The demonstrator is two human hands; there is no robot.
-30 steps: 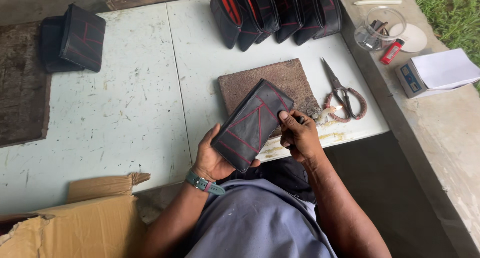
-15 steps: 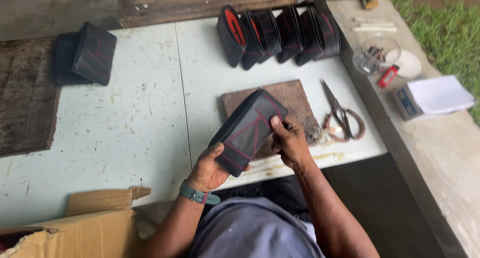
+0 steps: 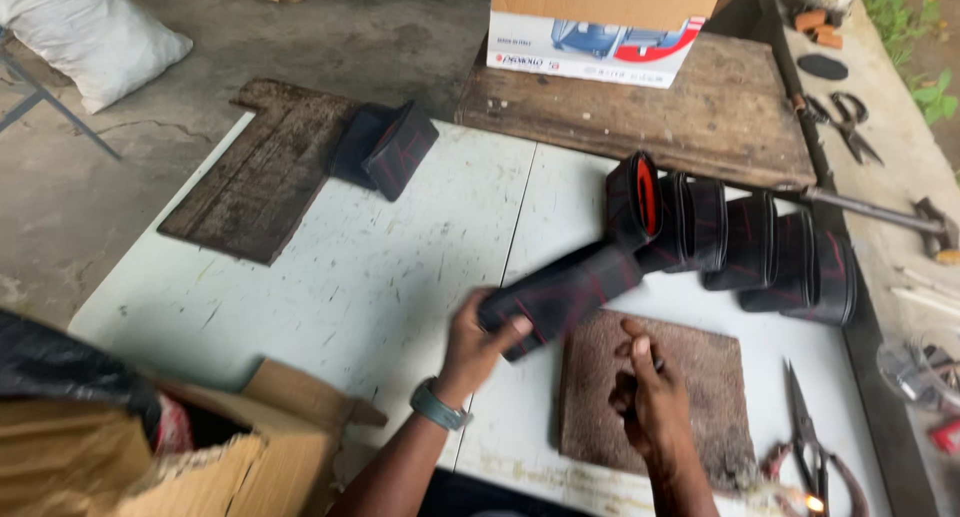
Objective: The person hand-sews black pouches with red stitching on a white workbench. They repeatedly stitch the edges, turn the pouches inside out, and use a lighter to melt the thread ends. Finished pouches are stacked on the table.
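My left hand (image 3: 478,343) grips one end of a flat black rubber pouch with red stitching (image 3: 566,293), held low over the pale table (image 3: 330,297). The pouch's far end points toward a row of several similar black pouches (image 3: 745,239) standing upright; the leftmost one shows a red inside. My right hand (image 3: 646,397) hovers over a brown square board (image 3: 700,377), fingers curled around what looks like a small dark tool. Two more black pouches (image 3: 388,147) lie at the table's far left corner.
Scissors (image 3: 808,439) lie at the right near edge. An open cardboard box (image 3: 180,447) sits at my left. A dark wooden plank (image 3: 255,182) and a broad wooden board (image 3: 650,112) with a printed carton (image 3: 600,27) lie beyond. More shears (image 3: 848,117) and a hammer (image 3: 900,217) rest at right.
The view has tilted up and away. My right hand has let go of the pouch and dropped to the brown board. My left hand has carried the pouch out toward the standing row.
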